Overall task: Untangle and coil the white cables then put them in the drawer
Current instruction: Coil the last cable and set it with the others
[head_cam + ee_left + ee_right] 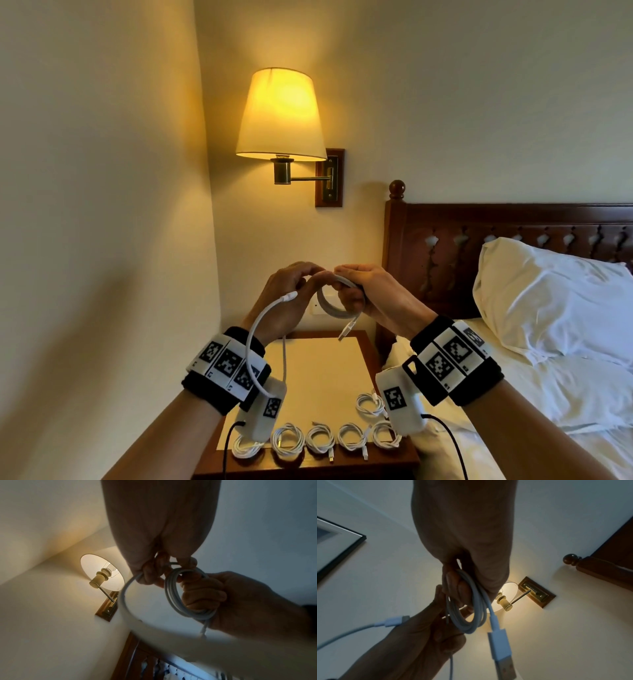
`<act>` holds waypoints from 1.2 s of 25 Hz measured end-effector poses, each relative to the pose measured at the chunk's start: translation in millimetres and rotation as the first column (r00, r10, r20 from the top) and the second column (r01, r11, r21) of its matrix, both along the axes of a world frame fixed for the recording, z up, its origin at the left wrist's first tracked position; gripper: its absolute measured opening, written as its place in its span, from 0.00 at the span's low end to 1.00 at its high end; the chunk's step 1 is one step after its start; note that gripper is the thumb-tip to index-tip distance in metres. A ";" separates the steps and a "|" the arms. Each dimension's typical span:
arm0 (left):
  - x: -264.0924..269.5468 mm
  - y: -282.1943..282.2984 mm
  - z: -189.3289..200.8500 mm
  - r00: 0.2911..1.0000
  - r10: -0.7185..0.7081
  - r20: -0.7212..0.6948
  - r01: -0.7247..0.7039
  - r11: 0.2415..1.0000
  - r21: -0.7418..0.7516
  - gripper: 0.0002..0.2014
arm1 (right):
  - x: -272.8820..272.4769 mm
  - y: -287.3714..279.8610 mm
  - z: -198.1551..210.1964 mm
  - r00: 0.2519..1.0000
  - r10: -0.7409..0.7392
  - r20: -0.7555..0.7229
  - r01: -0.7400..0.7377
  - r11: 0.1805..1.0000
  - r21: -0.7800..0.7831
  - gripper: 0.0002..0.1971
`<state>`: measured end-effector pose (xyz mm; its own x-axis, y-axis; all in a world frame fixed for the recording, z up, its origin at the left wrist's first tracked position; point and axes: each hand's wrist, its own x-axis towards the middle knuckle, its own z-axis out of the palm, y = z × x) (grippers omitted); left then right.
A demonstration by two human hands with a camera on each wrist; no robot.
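Coil grip: the right hand (370,294) clenches the wound loops of the white cable (330,303) at frame centre, probably so they cannot spring apart.
Feeding hand: the left hand (287,294) pinches the loose tail, guiding the next turn on.
Finished coils (320,440): lined along the bench (318,363) lower edge, well below both hands.
Drawer: not visible.

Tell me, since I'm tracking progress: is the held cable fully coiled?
Partly coiled: the right hand grips the cable loops, a loose tail runs past the left hand.
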<state>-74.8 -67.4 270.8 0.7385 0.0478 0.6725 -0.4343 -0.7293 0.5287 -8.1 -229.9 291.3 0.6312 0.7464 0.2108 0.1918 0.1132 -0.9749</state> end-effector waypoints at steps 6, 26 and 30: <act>-1.1 -13.3 13.7 0.934 -0.237 -0.269 0.090 0.881 -0.465 0.19 | 0.2 10.9 6.5 0.977 -0.127 -0.172 0.140 0.988 0.070 0.18; 26.7 -14.3 -1.8 0.978 0.203 -0.043 -0.207 0.940 -0.271 0.19 | -16.6 4.4 -5.1 0.903 -0.427 -0.043 0.425 0.876 0.230 0.02; 19.0 -23.4 2.6 0.995 0.001 -0.098 -0.056 0.829 -0.556 0.21 | -9.3 10.1 -26.9 0.402 -0.642 0.653 0.662 0.696 0.277 0.08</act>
